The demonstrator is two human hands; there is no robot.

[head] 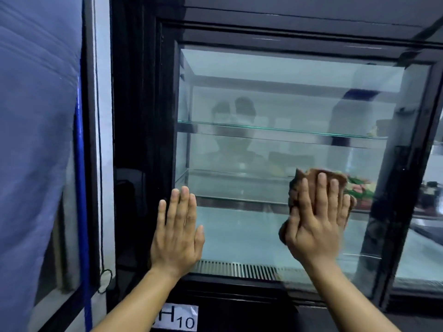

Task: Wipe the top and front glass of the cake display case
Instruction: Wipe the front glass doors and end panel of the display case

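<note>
Black-framed front glass [275, 152]: two flat hands, left hand [176, 238], right hand [316, 226], one brown cloth [311, 183].

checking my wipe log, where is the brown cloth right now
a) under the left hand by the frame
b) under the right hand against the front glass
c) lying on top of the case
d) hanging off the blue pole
B: the right hand presses the brown cloth flat against the front glass with straight fingers, while the left hand lies bare at the glass's left edge.
</note>
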